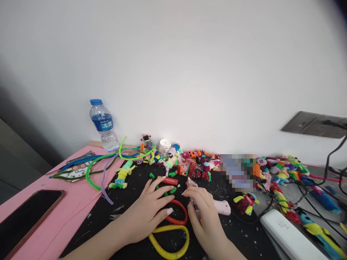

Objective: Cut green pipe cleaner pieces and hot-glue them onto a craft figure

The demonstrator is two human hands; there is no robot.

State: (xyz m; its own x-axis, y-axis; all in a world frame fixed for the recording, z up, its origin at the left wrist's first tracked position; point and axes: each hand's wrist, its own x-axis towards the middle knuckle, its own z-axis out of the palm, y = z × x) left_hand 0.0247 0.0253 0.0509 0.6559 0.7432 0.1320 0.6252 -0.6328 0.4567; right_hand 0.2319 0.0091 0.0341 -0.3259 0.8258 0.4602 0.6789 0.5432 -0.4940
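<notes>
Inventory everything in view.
Water bottle: one, clear, back left
Phone: one, black, front left
Pipe cleaners: several, green, blue, purple, left
Pipe-cleaner figures: many, multicoloured, back and right
Cylinder: one, white, back centre
Lighter: one, red, centre
Small piece: one, pinkish, centre
Loops: two, red and yellow, front centre
Handle: one, pale pink, centre
Oblong device: one, white, front right
Socket plate: one, brownish, right
Cables: several, black, right
Sheet: one, pink, left
Mat: one, black, centre
Left hand: one, bare, centre
Right hand: one, bare, centre

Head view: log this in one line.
Left hand: spread by red loop | right hand: curled by pink handle | yellow loop: on black mat
</notes>
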